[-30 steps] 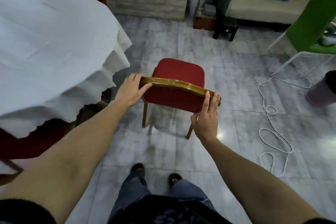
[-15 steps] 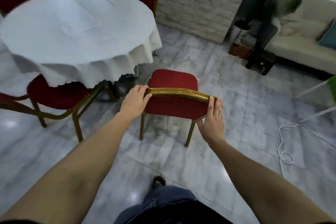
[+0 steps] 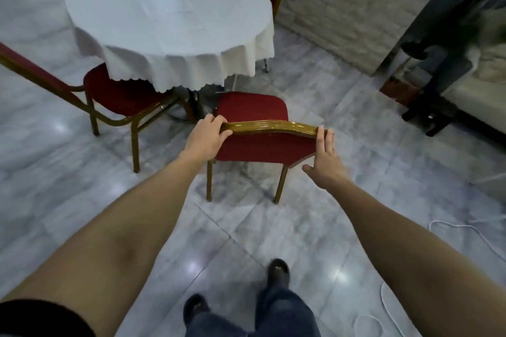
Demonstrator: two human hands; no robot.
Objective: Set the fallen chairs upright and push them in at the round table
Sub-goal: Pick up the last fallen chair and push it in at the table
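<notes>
At the top rail of the red chair (image 3: 253, 142), the left hand (image 3: 204, 139) is wrapped over the gold frame's left corner, fingers curled on the far side and thumb along the near edge, so it is clamped on the chair. The right hand (image 3: 325, 160) is looser: its fingers stand nearly straight against the rail's right end, fingertips touching the gold frame, thumb splayed out below and apart from the backrest. It steadies rather than grips.

The chair stands upright on its legs on the marble floor (image 3: 82, 186), its seat facing the round table (image 3: 169, 16) and stopping just short of the hanging edge of the white tablecloth (image 3: 175, 68). So the righting step looks done for this chair, and the step in hand is the push-in. As I judge it, the next move calls for a level forward shove from both hands, aimed so the seat slides under the cloth without striking the table's central post, which stands just beyond the seat.

A second red chair (image 3: 117, 96) to the left already has its seat tucked under the cloth. Two more red backrests show behind the table. A white cord (image 3: 462, 230) lies on the floor to the right, well apart from the chair.
</notes>
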